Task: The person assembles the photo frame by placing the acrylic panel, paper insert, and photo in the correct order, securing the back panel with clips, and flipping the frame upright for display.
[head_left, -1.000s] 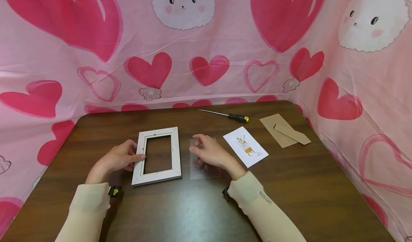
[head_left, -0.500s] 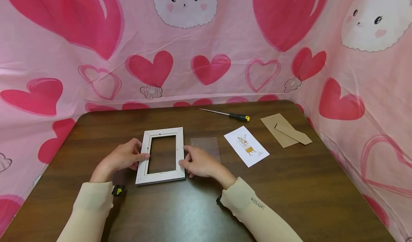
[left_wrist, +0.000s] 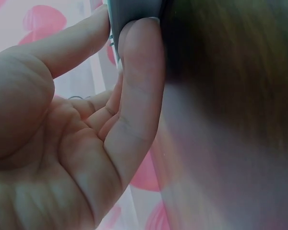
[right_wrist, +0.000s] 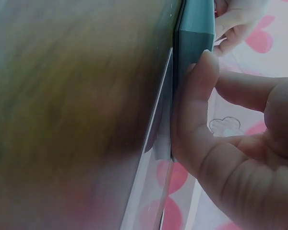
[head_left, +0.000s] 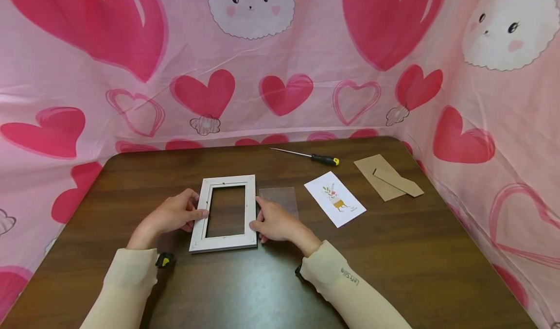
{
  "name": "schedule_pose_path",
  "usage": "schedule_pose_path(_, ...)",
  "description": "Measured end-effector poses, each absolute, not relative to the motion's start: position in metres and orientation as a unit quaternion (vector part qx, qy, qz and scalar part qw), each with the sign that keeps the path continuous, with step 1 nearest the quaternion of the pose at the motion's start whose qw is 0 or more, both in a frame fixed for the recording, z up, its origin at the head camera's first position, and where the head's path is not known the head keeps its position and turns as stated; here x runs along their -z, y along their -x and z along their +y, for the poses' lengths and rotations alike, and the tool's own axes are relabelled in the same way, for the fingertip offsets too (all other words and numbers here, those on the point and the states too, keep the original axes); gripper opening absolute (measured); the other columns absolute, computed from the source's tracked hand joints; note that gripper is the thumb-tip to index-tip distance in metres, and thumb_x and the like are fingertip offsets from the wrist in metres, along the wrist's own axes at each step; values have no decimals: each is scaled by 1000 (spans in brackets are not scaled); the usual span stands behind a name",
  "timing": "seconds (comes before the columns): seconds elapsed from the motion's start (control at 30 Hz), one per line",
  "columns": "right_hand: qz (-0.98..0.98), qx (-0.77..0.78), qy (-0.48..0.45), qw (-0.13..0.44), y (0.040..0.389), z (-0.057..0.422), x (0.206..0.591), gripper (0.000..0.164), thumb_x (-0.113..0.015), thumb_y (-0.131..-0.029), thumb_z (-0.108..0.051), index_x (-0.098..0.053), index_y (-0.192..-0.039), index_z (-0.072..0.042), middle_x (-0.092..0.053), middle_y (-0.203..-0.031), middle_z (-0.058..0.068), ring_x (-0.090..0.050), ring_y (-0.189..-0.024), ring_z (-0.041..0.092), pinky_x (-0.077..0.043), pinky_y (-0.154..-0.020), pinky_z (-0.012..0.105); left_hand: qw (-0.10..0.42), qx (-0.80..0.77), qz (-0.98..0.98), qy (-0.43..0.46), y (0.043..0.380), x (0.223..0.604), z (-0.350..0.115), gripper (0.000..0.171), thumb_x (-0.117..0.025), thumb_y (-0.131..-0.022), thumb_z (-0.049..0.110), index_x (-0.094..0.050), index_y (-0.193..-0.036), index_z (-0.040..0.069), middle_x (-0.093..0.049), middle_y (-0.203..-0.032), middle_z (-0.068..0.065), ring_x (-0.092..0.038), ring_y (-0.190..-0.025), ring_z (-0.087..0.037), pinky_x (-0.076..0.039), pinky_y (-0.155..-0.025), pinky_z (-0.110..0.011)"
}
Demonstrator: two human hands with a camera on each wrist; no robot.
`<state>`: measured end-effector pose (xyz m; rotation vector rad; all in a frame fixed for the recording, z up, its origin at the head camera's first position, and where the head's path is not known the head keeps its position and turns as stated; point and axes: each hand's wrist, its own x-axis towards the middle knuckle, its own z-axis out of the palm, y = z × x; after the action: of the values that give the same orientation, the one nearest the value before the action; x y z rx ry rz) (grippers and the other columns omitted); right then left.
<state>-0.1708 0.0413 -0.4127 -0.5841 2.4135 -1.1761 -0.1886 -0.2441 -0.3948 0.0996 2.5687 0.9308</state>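
A white picture frame (head_left: 223, 243) lies left of centre on the table, with no panel in its opening. My left hand (head_left: 172, 216) pinches its left side, thumb on top and fingers at the outer edge. My right hand (head_left: 278, 220) holds the right side, its thumb on the top face; in the right wrist view, the index finger (right_wrist: 192, 115) lies along the frame's side edge (right_wrist: 196, 45). A clear plastic sheet (head_left: 280, 194) lies just right of the frame, partly covered by my right hand.
To the right lies a white card (head_left: 332, 200) printed with a potted plant. Beyond it is a brown backing board (head_left: 368, 167) with a stand leg (head_left: 398, 182). A screwdriver (head_left: 323, 159) with a black and yellow handle lies near the table's back edge.
My right hand has moved left from over the clear sheet to the frame's right side. The frame has shifted to the right with my left hand still on it.
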Motion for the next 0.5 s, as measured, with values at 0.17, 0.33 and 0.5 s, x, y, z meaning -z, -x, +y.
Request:
schedule_pose_path(0.17,865,410,202,206,172,45,409,75,-63,-92,-12,-16,-148,2,-62,-70,5,-62,-52,18,-51,-50,26,198,-336,920,-42,190,396,-241,61,-73,-84,35,-42,-125,3,-54,-91,-12,-60,-69,-20,-57,-64,-33)
schedule_pose_path(0.33,869,395,199,221,173,48,409,77,-63,-93,-14,-12,-149,2,-63,-71,5,-62,-53,19,-51,-52,26,190,-338,921,-51,190,399,-238,60,-73,-84,35,-42,-125,3,-55,-90,-11,-60,-68,-19,-57,-63,-33)
schedule_pose_path(0.5,870,387,194,235,175,52,406,79,-64,-93,-16,-11,-150,0,-63,-73,6,-63,-54,19,-52,-56,27,181,-337,922,-55,190,401,-234,59,-73,-84,35,-43,-124,3,-55,-88,-11,-60,-67,-19,-56,-62,-32)
